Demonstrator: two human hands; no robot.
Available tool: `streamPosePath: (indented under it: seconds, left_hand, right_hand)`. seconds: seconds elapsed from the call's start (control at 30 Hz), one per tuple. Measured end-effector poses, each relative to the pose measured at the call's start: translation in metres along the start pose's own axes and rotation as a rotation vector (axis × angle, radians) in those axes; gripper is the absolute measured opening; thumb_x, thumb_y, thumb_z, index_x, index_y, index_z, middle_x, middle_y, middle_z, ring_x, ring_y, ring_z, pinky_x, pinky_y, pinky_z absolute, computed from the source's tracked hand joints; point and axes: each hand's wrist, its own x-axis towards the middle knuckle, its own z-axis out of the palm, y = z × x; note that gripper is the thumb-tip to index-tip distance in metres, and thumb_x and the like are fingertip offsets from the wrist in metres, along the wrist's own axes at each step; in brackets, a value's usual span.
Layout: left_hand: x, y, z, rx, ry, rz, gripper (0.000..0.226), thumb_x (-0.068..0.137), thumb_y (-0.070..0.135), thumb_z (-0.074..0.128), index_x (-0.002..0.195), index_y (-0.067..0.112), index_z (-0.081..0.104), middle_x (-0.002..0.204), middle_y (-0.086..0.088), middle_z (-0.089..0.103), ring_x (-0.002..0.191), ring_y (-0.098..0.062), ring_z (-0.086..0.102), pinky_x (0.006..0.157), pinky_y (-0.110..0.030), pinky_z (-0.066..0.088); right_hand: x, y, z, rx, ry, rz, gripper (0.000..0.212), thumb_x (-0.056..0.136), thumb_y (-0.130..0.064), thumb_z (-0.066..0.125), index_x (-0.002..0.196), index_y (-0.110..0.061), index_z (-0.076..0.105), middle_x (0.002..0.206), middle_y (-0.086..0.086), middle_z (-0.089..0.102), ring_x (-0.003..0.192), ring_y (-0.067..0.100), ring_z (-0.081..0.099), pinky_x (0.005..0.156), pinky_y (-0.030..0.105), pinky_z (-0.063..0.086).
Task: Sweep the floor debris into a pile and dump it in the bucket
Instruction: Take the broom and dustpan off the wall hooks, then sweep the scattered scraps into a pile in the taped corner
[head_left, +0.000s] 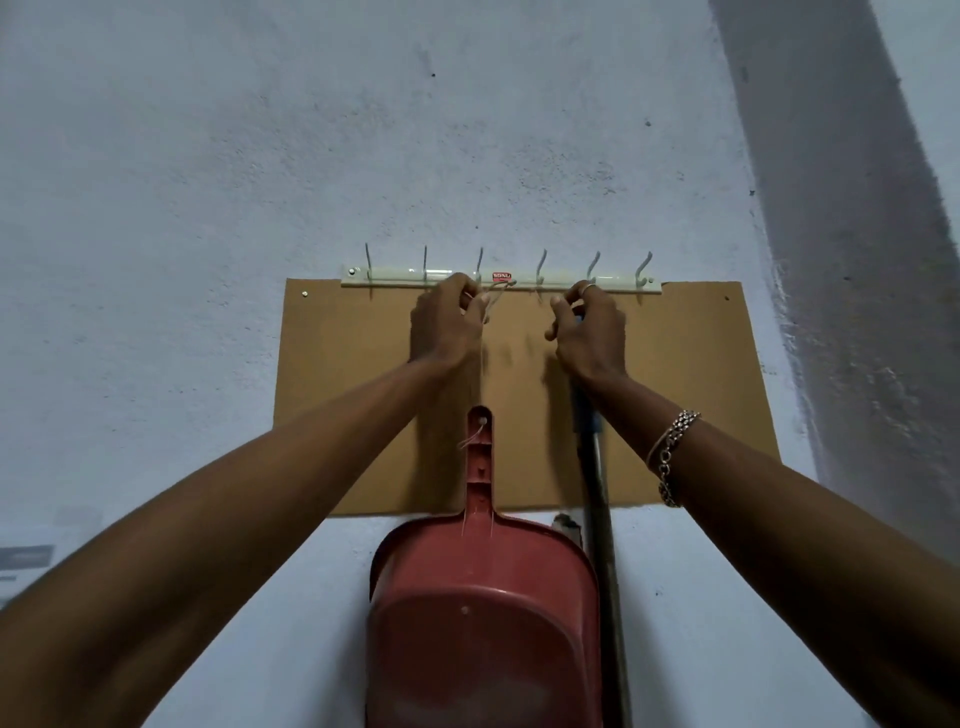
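Both tools hang in the middle of the frame, so the step in hand looks like working them at the hooks, and it goes best 1 loop at a time: raise the loop clear of the upturned hook tip before drawing it away from the wall, and keep the other tool steady so it cannot swing or drop. The left hand (447, 325), at centre left just under the cream 6-hook metal rail (395, 275), has its fingers (470, 301) curled in, with thumb and forefinger pinching the thin pale string (497, 289) near the 3rd hook from the left. That string runs down to the handle hole of the red plastic dustpan (483, 623), which hangs flat against the wall at lower centre. The right hand (589, 332), at centre right and also just below the rail, curls its fingers (563, 304) round the top of the blue-gripped metal broom handle (597, 467), which drops straight down just beside the dustpan's right edge. Its thumb and forefinger are drawn close together near a hook, but whether they pinch a hanging loop is too small to tell. Behind both hands sits a brown rectangular board (353, 395) fixed to the rough white wall (208, 156). Neither floor debris nor bucket is in view.
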Motion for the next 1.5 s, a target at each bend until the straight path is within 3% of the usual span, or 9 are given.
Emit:
streamPosePath:
  seconds: [0.13,0.3,0.53,0.9,1.1,1.23,1.33,1.4,1.5]
  left_hand:
    - [-0.037,-0.009,-0.010,-0.170,-0.220,-0.028,0.013,0.099,0.024,0.059,0.097,0.012,0.064,0.073,0.002,0.073,0.066,-0.008,0.071,0.064,-0.035,0.057]
    - [-0.088,-0.005,-0.030,-0.426,-0.492,-0.154,0.012,0.103,0.012,0.054,0.094,0.005,0.057,0.076,-0.016,0.072,0.054,-0.022,0.064,0.041,-0.021,0.044]
    - [-0.181,0.011,-0.055,-0.527,-0.810,-0.284,0.017,0.104,0.013,0.051,0.106,-0.003,0.056,0.071,-0.011,0.066,0.056,-0.026,0.064,0.046,-0.031,0.049]
    - [-0.345,0.039,-0.086,-0.625,-1.106,-0.597,0.014,0.098,0.009,0.054,0.093,0.003,0.066,0.055,0.002,0.049,0.048,-0.011,0.043,0.045,-0.022,0.033]
    - [-0.386,0.057,-0.092,-0.503,-1.341,-0.623,0.012,0.092,0.007,0.061,0.089,0.002,0.071,0.080,-0.010,0.060,0.053,-0.011,0.041,0.051,-0.021,0.033]
    - [-0.414,0.081,-0.102,-0.344,-1.537,-0.530,0.014,0.089,0.011,0.066,0.086,-0.001,0.072,0.058,0.000,0.049,0.055,-0.016,0.038,0.049,-0.024,0.029]
    - [-0.446,0.109,-0.115,-0.180,-1.672,-0.389,0.029,0.086,0.027,0.076,0.073,0.002,0.068,0.046,0.008,0.053,0.043,-0.013,0.039,0.045,-0.022,0.032]
    - [-0.473,0.127,-0.124,-0.057,-1.731,-0.172,0.042,0.081,0.045,0.079,0.068,0.008,0.066,0.051,0.005,0.059,0.040,-0.010,0.045,0.048,-0.022,0.039]
    - [-0.521,0.152,-0.144,0.088,-1.742,0.246,0.058,0.075,0.062,0.077,0.072,0.009,0.054,0.066,0.003,0.056,0.064,-0.013,0.055,0.061,-0.027,0.042]
  right_hand:
    - [-0.036,0.004,-0.011,0.024,-0.078,0.047,0.017,0.098,-0.031,0.056,0.085,-0.020,0.057,0.072,0.003,0.066,0.061,0.016,0.063,0.052,0.037,0.053]
    - [-0.090,-0.009,-0.035,0.132,-0.161,0.151,0.024,0.097,-0.026,0.058,0.085,-0.005,0.055,0.061,0.005,0.056,0.047,0.020,0.049,0.041,0.032,0.042]
    - [-0.178,-0.031,-0.068,0.116,-0.235,0.268,0.027,0.095,-0.027,0.060,0.088,-0.002,0.055,0.061,0.003,0.052,0.048,0.014,0.048,0.044,0.028,0.040]
    - [-0.318,-0.069,-0.154,-0.104,-0.346,0.441,0.053,0.079,-0.044,0.081,0.078,0.001,0.052,0.057,0.007,0.050,0.043,0.025,0.046,0.040,0.033,0.046]
    - [-0.370,-0.103,-0.210,-0.271,-0.429,0.472,0.049,0.067,-0.037,0.091,0.080,-0.007,0.055,0.057,0.001,0.054,0.044,0.021,0.052,0.045,0.034,0.052]
    - [-0.397,-0.131,-0.242,-0.432,-0.500,0.471,0.042,0.067,-0.030,0.091,0.085,-0.010,0.059,0.066,0.008,0.063,0.059,0.026,0.064,0.059,0.042,0.057]
    - [-0.419,-0.156,-0.264,-0.498,-0.532,0.501,0.039,0.067,-0.029,0.091,0.086,-0.016,0.059,0.068,0.000,0.059,0.060,0.021,0.059,0.064,0.040,0.057]
    - [-0.435,-0.171,-0.281,-0.517,-0.539,0.535,0.040,0.066,-0.028,0.091,0.089,-0.018,0.060,0.079,0.000,0.061,0.060,0.017,0.059,0.064,0.034,0.058]
    - [-0.466,-0.194,-0.305,-0.561,-0.542,0.582,0.043,0.067,-0.029,0.091,0.097,-0.023,0.060,0.087,0.002,0.061,0.064,0.018,0.061,0.065,0.027,0.059]
